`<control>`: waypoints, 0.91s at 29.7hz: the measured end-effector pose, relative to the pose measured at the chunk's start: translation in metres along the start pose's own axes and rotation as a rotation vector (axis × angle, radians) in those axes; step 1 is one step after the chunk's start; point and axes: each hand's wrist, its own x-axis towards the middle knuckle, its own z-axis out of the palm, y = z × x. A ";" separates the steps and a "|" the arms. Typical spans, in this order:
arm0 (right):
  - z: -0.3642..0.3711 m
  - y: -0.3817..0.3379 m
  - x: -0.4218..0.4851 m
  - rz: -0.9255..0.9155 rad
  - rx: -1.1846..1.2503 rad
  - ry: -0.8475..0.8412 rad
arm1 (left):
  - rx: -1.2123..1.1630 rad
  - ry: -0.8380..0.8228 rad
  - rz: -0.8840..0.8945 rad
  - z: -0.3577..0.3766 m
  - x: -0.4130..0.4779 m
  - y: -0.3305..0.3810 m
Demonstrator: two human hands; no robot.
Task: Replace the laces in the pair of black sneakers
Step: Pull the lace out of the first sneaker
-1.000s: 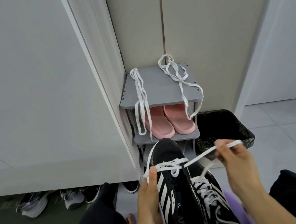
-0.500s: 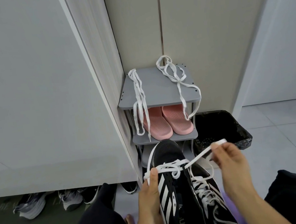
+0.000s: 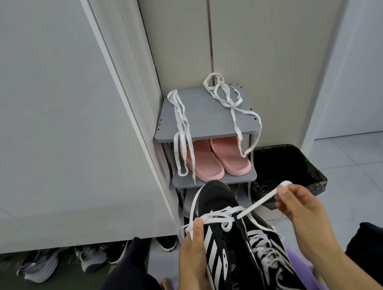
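A black sneaker [image 3: 215, 205] with white stripes stands toe-up between my knees. My left hand [image 3: 194, 261] grips its left side, thumb pressing the white lace [image 3: 256, 206] near the lowest eyelets. My right hand [image 3: 299, 205] pinches the free end of that lace, pulled taut up and to the right. A second black sneaker [image 3: 267, 245], laced in white, lies right beside the first, partly hidden by it. Two loose white laces [image 3: 182, 131] [image 3: 232, 106] hang over the top of the grey shoe rack [image 3: 206, 115].
Pink slippers [image 3: 215, 158] sit on the rack's second shelf. A black-lined bin [image 3: 286, 168] stands right of the rack. Several shoes [image 3: 42, 265] lie under the white cabinet at left. Tiled floor stretches to the right.
My right hand has drawn the lace end slightly lower and closer to the sneaker. My left hand stays on the shoe's side.
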 end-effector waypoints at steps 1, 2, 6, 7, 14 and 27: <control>0.003 0.001 -0.004 0.031 -0.046 -0.089 | -0.003 -0.004 0.002 0.000 -0.001 0.000; 0.007 0.006 -0.010 0.060 -0.102 -0.190 | 0.001 -0.011 0.007 0.001 -0.001 0.000; 0.023 0.022 -0.026 0.023 -0.270 -0.269 | 0.030 -0.040 0.040 0.001 -0.002 0.000; 0.022 0.021 -0.022 -0.005 -0.244 -0.222 | 0.033 -0.035 0.039 0.000 -0.002 -0.001; 0.004 0.007 -0.007 0.063 -0.023 -0.221 | 0.003 0.005 0.021 -0.003 0.002 -0.002; -0.004 -0.007 0.004 0.084 0.250 0.003 | 0.040 0.018 0.092 -0.004 0.005 -0.006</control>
